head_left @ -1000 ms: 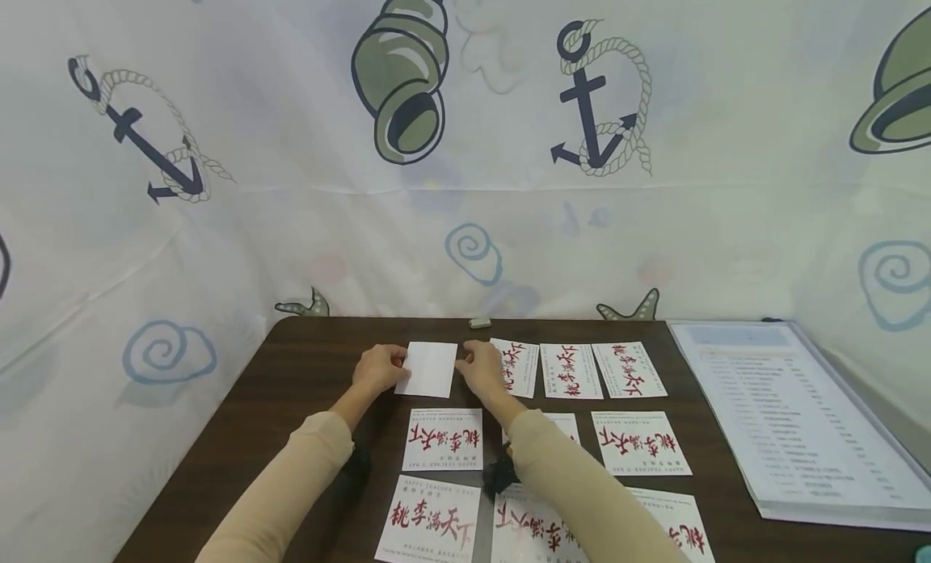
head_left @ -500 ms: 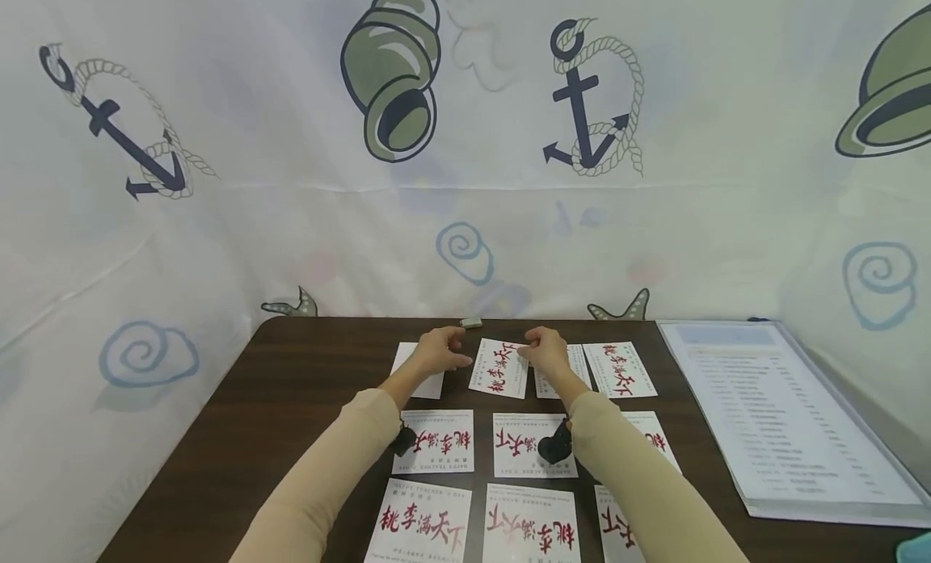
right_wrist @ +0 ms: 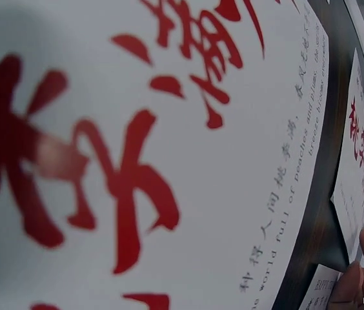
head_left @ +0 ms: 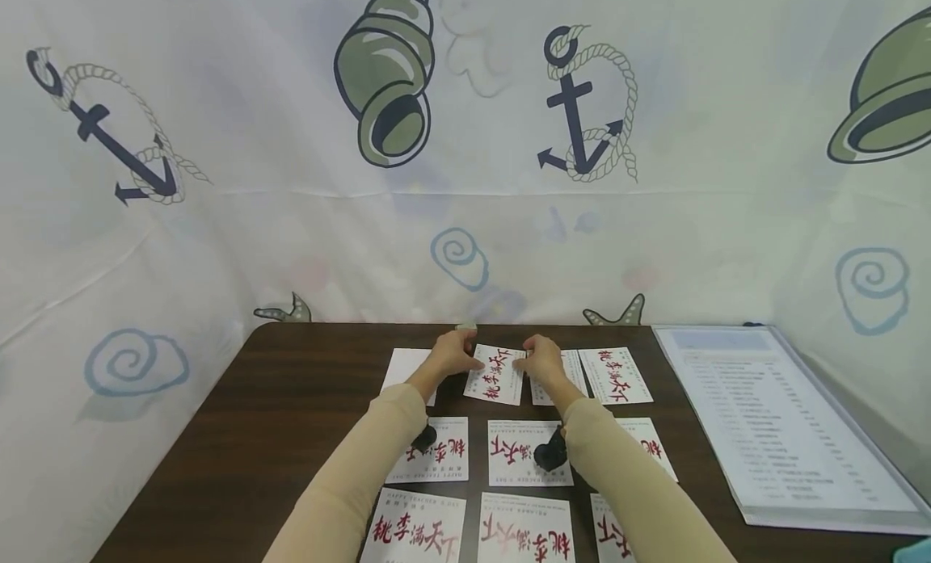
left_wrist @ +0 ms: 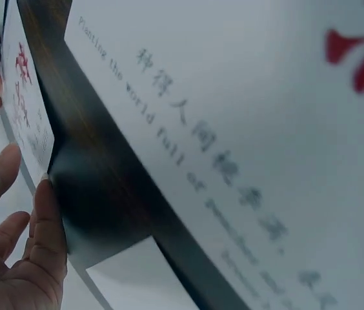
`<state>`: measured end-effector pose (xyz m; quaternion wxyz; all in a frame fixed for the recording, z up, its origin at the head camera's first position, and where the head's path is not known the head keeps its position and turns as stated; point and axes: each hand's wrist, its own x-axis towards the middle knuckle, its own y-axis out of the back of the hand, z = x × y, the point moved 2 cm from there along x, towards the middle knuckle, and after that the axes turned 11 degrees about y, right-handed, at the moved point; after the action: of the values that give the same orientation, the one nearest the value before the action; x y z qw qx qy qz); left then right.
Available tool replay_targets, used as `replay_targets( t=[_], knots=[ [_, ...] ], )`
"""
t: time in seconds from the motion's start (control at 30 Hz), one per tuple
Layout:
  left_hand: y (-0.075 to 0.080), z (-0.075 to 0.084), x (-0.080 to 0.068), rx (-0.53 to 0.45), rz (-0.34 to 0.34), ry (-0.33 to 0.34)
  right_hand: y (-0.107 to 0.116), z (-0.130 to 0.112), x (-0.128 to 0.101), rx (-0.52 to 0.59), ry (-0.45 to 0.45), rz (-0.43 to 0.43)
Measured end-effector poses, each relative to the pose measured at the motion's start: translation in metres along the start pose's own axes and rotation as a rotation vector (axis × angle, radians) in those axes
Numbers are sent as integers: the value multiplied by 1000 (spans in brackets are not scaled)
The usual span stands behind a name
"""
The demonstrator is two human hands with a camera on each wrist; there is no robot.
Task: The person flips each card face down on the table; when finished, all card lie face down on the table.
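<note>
A white square greeting card [head_left: 493,379] with red brush characters lies in the back row, between my hands in the head view. My left hand [head_left: 451,356] pinches its left edge with thumb and fingertips. On the opposite edge, my right hand [head_left: 545,361] has thumb and finger on the card. The left wrist view shows the same card [left_wrist: 27,97] slightly raised at its near corner, with a dark shadow under it. A blank white card [head_left: 402,366] lies left of it, partly behind my left hand. My right hand partly covers a printed card [head_left: 570,373] to the right.
Similar printed cards, such as one [head_left: 442,470] under my left forearm and one [head_left: 527,531] in front, lie in rows on the dark wooden table [head_left: 218,442]. A small pale block [head_left: 465,327] sits at the back edge. At the right lies a stack of printed sheets [head_left: 781,434].
My hands have gone from the blank card at the left to the printed card beside it. My left hand, apart from that card half a second ago, now grips its edge.
</note>
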<state>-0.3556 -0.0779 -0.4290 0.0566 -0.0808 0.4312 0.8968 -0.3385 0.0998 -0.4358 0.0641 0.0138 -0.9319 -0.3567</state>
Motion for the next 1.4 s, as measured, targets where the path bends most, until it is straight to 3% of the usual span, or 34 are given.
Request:
replay_targets(
  t=[0.23,0.77,1.0,1.4],
  knots=[
    [-2,2,1,97,12,-32,-2,-2,0,-47,22,2],
    [-1,7,-1,107,-34,6,3,-5,-1,-58,-6,-13],
    [-1,7,-1,132,-51,3,1,0,-3,-5,5,22],
    [-5,1,-1,22,-13,5,-5,4,-6,82,82,135]
  ],
)
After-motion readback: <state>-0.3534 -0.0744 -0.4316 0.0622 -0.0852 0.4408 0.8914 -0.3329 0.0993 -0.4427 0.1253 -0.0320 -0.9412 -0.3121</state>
